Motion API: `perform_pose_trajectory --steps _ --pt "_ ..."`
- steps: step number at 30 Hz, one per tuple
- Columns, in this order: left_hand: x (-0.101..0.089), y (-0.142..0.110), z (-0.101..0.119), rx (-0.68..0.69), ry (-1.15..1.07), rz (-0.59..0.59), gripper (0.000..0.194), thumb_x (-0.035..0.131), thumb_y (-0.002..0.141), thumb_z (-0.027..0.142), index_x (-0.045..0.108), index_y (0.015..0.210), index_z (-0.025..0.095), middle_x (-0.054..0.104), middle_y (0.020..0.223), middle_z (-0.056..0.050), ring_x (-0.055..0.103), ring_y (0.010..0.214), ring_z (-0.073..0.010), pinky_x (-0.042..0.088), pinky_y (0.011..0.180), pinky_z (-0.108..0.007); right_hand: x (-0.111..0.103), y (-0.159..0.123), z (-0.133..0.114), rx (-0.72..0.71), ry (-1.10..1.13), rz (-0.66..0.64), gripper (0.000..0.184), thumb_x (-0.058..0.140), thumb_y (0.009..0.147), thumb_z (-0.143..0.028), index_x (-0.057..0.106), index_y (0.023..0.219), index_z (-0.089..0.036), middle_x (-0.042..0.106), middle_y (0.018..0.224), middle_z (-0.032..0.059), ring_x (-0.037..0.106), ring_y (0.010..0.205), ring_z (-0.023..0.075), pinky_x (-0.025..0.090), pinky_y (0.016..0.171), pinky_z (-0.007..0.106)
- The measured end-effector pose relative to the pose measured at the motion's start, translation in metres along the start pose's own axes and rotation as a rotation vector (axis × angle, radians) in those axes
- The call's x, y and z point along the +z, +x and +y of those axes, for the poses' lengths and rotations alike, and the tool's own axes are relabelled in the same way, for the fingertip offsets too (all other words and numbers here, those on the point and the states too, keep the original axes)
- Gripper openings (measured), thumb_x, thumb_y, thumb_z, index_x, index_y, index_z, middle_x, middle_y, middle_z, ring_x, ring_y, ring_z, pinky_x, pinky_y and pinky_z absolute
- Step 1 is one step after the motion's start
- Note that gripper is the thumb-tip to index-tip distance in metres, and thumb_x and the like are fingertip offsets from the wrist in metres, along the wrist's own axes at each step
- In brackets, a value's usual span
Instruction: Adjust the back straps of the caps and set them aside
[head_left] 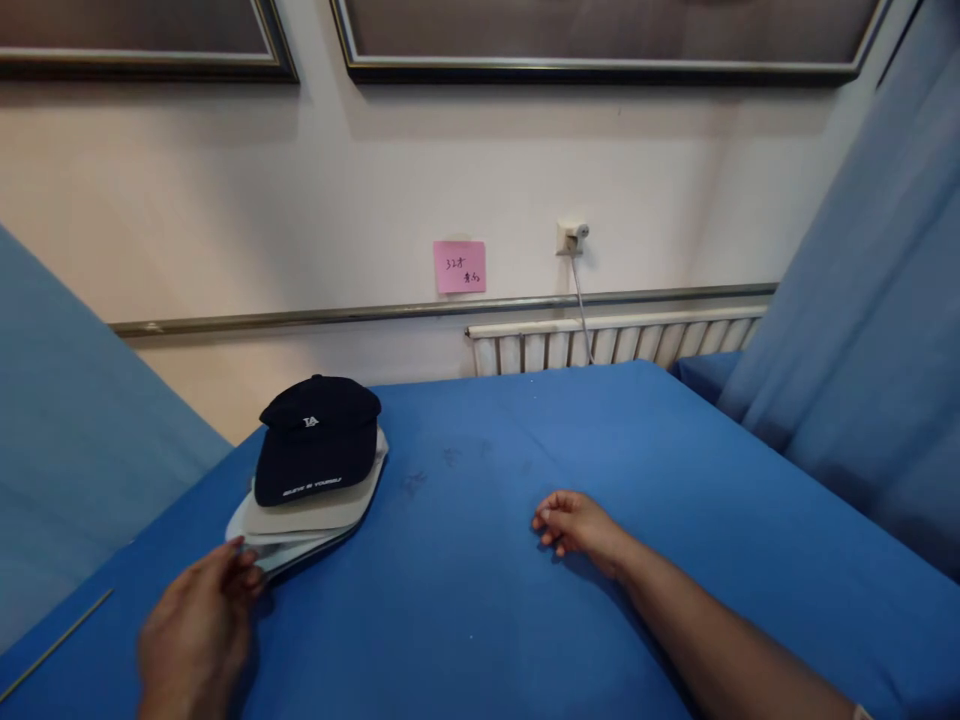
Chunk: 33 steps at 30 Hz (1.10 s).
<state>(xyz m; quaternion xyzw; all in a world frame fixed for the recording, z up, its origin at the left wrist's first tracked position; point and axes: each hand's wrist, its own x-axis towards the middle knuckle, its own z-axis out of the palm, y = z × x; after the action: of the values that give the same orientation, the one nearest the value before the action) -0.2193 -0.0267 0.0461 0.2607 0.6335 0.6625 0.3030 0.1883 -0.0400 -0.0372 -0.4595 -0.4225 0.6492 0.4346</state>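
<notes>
A navy baseball cap [319, 435] with white lettering tops a stack of caps at the left of the blue-covered table. Below it show a beige cap brim [311, 514] and a pale blue-grey brim [289, 553], with a dark edge lowest; the rest of the stack is hidden. My left hand [201, 625], slightly blurred, is at the near left edge of the brims, fingers bent and apart, with no cap visibly gripped. Over the middle of the table is my right hand [574, 525], its fingers loosely curled and apart around nothing.
A thin stick [56, 645] lies at the table's left edge. Blue curtains hang left [75, 430] and right [855, 350]. Along the wall behind run a metal rail [337, 315] and a radiator [622, 345], with a plugged-in cord [581, 305] hanging in front.
</notes>
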Motion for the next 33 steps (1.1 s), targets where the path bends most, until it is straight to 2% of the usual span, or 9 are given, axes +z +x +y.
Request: perform_pose_trajectory --steps 2,6,9,13,17,21,27,30,33 --pt "0.008 -0.02 -0.011 0.02 0.053 -0.105 0.014 0.068 0.067 0.027 0.064 0.079 0.023 0.06 0.056 0.005 0.05 0.044 -0.0113 0.04 0.038 -0.02 -0.001 0.004 0.002 -0.023 -0.125 0.014 0.016 0.065 0.078 -0.029 0.055 0.083 -0.018 0.064 0.083 0.0028 0.059 0.059 0.0103 0.041 0.047 0.021" --pt "0.049 -0.063 -0.016 -0.015 0.472 -0.742 0.04 0.073 0.063 0.048 0.066 0.091 0.02 0.065 0.065 0.0 0.056 0.052 -0.0167 0.046 0.049 -0.028 0.0 0.004 0.006 -0.058 -0.313 -0.036 0.008 0.061 0.081 -0.022 0.055 0.085 -0.019 0.059 0.078 -0.0001 0.059 0.061 0.0109 0.04 0.047 0.02" --pt "0.09 -0.09 -0.012 0.169 0.719 -1.1 0.038 0.067 0.07 0.05 0.068 0.09 0.018 0.066 0.069 -0.002 0.059 0.062 -0.0194 0.045 0.058 -0.029 0.001 0.0 0.005 -0.089 -0.38 -0.066 0.005 0.06 0.083 -0.019 0.056 0.086 -0.019 0.057 0.073 -0.0018 0.057 0.061 0.0103 0.042 0.052 0.021" --pt "0.143 -0.117 -0.013 0.411 0.815 -1.243 0.031 0.058 0.077 0.044 0.069 0.09 0.019 0.067 0.075 -0.003 0.058 0.069 -0.0198 0.042 0.061 -0.028 -0.003 -0.002 0.0 -0.107 -0.388 -0.08 0.006 0.061 0.083 -0.021 0.056 0.085 -0.019 0.058 0.072 -0.0021 0.057 0.06 0.0099 0.042 0.053 0.021" --pt "0.183 -0.134 -0.022 0.445 0.765 -1.306 0.027 0.055 0.077 0.041 0.067 0.085 0.018 0.066 0.072 -0.004 0.058 0.067 -0.0189 0.042 0.059 -0.027 -0.016 0.003 -0.008 -0.137 -0.36 0.066 0.025 0.062 0.084 -0.043 0.056 0.079 -0.019 0.061 0.071 -0.0002 0.057 0.058 0.0108 0.041 0.051 0.021" --pt "0.202 -0.133 -0.011 0.379 0.606 -1.233 0.029 0.055 0.079 0.045 0.064 0.079 0.017 0.065 0.07 -0.004 0.059 0.064 -0.0178 0.045 0.059 -0.027 -0.031 0.004 -0.034 -0.311 -0.241 0.317 0.057 0.046 0.081 -0.074 0.057 0.073 -0.018 0.064 0.069 0.0043 0.059 0.057 0.0145 0.043 0.053 0.026" --pt "0.193 -0.114 0.05 0.439 0.259 -0.866 0.044 0.052 0.082 0.061 0.062 0.074 0.018 0.062 0.064 -0.002 0.055 0.053 -0.0147 0.044 0.054 -0.027 -0.033 -0.01 -0.104 -0.682 -0.006 0.431 0.069 0.029 0.082 -0.082 0.05 0.062 -0.02 0.058 0.062 0.0026 0.054 0.051 0.0131 0.043 0.052 0.027" --pt "0.184 -0.109 0.07 0.472 0.079 -0.771 0.056 0.044 0.083 0.07 0.058 0.066 0.019 0.058 0.06 -0.002 0.051 0.049 -0.0138 0.042 0.051 -0.027 -0.024 -0.016 -0.13 -0.819 -0.037 0.437 0.07 0.02 0.085 -0.08 0.045 0.057 -0.02 0.055 0.06 0.0021 0.051 0.052 0.0127 0.042 0.052 0.027" --pt "0.181 -0.108 0.08 0.478 0.052 -0.715 0.067 0.032 0.081 0.08 0.046 0.052 0.021 0.054 0.055 -0.004 0.048 0.048 -0.0148 0.042 0.051 -0.029 -0.016 -0.016 -0.145 -0.875 -0.111 0.474 0.07 0.014 0.086 -0.079 0.038 0.053 -0.022 0.052 0.057 0.0019 0.048 0.052 0.0128 0.041 0.052 0.027"
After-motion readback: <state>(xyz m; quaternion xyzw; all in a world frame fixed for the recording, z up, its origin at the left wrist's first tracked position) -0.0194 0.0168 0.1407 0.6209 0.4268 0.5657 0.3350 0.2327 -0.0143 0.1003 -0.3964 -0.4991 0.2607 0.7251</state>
